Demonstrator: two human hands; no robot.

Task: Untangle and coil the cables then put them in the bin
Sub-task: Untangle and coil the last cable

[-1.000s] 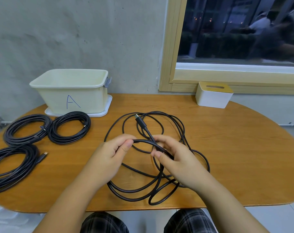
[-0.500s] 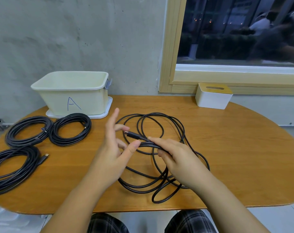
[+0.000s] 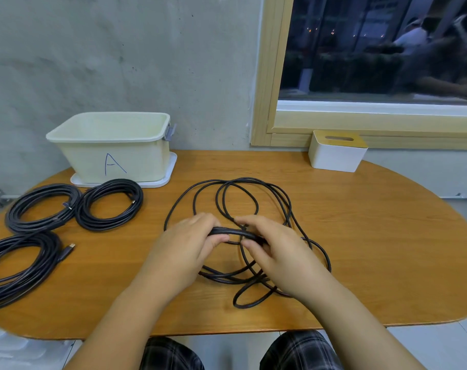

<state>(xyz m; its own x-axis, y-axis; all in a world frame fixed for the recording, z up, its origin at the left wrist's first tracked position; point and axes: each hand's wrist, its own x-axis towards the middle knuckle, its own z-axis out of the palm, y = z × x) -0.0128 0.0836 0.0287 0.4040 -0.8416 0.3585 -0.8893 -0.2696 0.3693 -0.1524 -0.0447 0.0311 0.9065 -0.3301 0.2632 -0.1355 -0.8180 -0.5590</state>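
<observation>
One head-worn, wide-angle view looks forward and down from the table's (image 3: 360, 236) near edge. It faces the far wall (image 3: 147, 62) and window (image 3: 374, 49), with hands close below.

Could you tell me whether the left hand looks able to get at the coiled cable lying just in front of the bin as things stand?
Probably yes, but not right away: the left hand grips the loose cable together with the right hand. The coiled cable lies on bare table to its left, nothing between.
</observation>
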